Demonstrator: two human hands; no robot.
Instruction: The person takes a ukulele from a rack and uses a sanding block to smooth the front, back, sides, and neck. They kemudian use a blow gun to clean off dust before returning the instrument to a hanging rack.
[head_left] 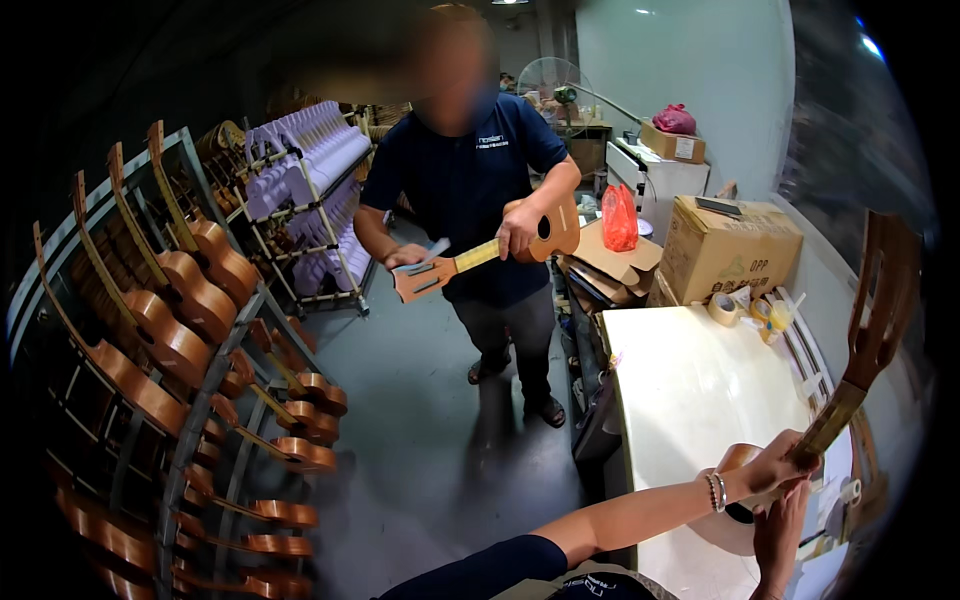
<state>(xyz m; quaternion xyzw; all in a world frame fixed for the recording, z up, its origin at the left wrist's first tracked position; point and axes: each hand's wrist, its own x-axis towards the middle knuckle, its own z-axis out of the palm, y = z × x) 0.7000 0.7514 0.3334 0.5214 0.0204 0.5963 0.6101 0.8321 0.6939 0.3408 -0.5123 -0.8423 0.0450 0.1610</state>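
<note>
Your left hand (770, 472) is wrapped round the slim brown wooden neck of a small, pale-bodied guitar-shaped instrument (879, 300) with a dark slotted headstock, which rises toward the right edge of the view. You wear a light beaded bracelet (715, 492) on that wrist, and your forearm crosses over the instrument's body, hiding part of it and its dark round sound hole. The body is above the near end of a cream-white, flat-topped table (690, 375); you cannot tell from this angle how it is supported. Your right hand (780, 532) is just below the left, close together with it, fingers pointing up; whether it grips anything cannot be told. Farther along the table you have a beige roll of tape (723, 309), and beyond it a large brown cardboard box (735, 250) with a dark flat phone-like slab (718, 208) on top. Facing you across the grey floor (400, 420), a person in a navy short-sleeved shirt (460, 165) holds a light-brown wooden ukulele (478, 256), one hand at its body and the other at its headstock. At your left, brown wooden instruments (170, 335) hang in rows on a grey metal rack (172, 500).
</note>
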